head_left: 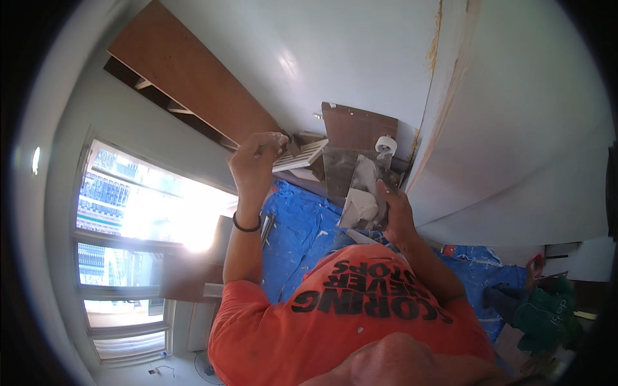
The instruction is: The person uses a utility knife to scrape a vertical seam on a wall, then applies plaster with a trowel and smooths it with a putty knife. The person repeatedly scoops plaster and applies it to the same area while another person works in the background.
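My left hand (256,161), fingers curled and smeared with white, is raised left of centre with a dark bead band at its wrist. It grips something small that I cannot make out, against the cluttered background. My right hand (396,212) is shut on a flat metal plaster board (380,219), right of centre, which carries a lump of white filler (360,196). A white tape roll (386,145) shows just beyond the board, near a brown panel (359,119).
A long wooden panel (180,71) with open slots spans the upper left above a bright window (119,264). A pale sheet (515,180) covers the right side. Blue plastic sheeting (296,225) lies below. A person in a green top (544,309) is at the lower right.
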`<act>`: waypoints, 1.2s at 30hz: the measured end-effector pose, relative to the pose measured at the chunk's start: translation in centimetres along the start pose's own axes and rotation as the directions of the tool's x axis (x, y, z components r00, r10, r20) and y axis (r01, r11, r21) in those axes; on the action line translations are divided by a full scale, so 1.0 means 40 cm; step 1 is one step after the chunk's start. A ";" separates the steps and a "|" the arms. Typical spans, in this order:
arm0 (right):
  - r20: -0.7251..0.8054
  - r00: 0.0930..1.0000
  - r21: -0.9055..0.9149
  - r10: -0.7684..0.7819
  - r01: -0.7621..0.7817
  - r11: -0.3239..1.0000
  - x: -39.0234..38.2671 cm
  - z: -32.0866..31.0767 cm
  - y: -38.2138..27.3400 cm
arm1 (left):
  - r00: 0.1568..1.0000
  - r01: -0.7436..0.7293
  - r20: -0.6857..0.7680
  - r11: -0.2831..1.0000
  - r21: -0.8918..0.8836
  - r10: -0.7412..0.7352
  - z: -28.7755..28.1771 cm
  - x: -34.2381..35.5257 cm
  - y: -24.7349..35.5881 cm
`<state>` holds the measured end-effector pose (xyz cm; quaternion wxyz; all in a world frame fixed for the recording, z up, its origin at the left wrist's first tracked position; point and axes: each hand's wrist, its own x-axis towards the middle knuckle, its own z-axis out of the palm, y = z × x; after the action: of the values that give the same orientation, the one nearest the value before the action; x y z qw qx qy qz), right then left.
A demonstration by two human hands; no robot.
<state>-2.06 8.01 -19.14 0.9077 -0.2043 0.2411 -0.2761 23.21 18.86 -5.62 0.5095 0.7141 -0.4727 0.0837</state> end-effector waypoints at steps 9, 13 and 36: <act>0.089 0.994 -0.013 0.070 -0.069 0.998 0.030 0.009 -0.051 | 0.830 0.552 0.244 0.677 -0.486 -0.502 0.155 -0.329 -0.012; 0.109 0.984 -0.044 0.144 -0.140 0.989 0.042 -0.008 -0.056 | 0.755 0.639 0.395 0.454 -0.620 -0.524 0.218 -0.378 -0.038; -0.139 0.984 -0.182 -0.111 0.085 0.980 0.147 0.066 -0.114 | 0.875 -0.307 0.439 0.935 0.177 0.204 0.042 -0.127 -0.063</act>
<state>1.86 1.64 -16.63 0.8510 -0.2741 0.3207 -0.3127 21.79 20.61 -11.11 0.2915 0.7027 -0.6467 0.0545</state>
